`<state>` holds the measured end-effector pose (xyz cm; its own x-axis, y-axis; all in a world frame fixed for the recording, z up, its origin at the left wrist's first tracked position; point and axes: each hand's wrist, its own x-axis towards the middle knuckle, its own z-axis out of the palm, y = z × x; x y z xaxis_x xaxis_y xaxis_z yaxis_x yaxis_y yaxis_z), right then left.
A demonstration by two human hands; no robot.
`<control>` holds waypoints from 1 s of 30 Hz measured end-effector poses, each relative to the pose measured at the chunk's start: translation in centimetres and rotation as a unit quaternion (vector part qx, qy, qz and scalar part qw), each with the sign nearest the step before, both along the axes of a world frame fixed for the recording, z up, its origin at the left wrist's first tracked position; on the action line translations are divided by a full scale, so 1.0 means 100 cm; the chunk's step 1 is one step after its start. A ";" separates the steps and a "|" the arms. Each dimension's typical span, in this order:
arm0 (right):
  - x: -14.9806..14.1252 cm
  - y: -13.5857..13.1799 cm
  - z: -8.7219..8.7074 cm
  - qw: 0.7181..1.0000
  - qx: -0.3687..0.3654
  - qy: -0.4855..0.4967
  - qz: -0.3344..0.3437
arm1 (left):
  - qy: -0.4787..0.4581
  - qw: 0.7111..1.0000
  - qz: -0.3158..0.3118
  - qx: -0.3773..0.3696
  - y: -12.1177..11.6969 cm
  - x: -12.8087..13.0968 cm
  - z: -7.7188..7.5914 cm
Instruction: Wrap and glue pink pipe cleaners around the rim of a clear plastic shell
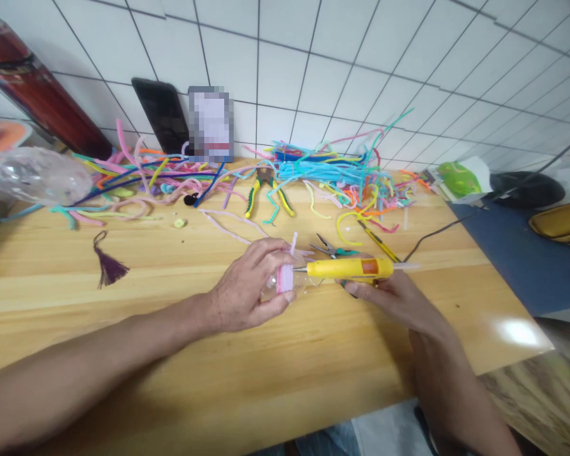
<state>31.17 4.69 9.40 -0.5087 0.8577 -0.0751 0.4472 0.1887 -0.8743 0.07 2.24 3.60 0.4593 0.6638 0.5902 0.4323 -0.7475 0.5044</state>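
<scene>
My left hand (251, 285) is closed around a small clear plastic piece, like part of a bottle, wrapped with pink and lilac pipe cleaner (285, 278). A loose lilac end sticks up from the wrap. In my right hand (394, 294) is a yellow hot glue gun (349, 268), pointing left, a clear glue stick (407, 266) showing at its back. Its metal nozzle meets the right side of the wrap; whether it touches cannot be made out. Behind the glue gun lie long-nose pliers (330, 246), partly hidden.
Piles of coloured pipe cleaners (323, 171) line the wall. Yellow-green pliers (265, 190), a yellow craft knife (379, 240) and a purple tassel (111, 263) lie on the wooden table (171, 373). A clear plastic bottle (40, 176) is at left. A black cord (444, 225) crosses at right.
</scene>
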 end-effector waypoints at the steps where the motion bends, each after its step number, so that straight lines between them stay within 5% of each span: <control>1: 0.000 0.000 0.000 1.000 -0.001 -0.003 0.000 | 0.002 1.000 0.000 0.000 0.000 0.000 0.000; 30: -0.002 -0.001 0.003 1.000 0.007 -0.001 0.000 | -0.003 1.000 -0.003 0.004 0.000 0.001 0.000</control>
<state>30.96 4.62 9.70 -0.5078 0.8590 -0.0644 0.4494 0.2004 -0.8706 0.17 2.27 3.57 0.4593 0.6571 0.5978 0.4250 -0.7535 0.5017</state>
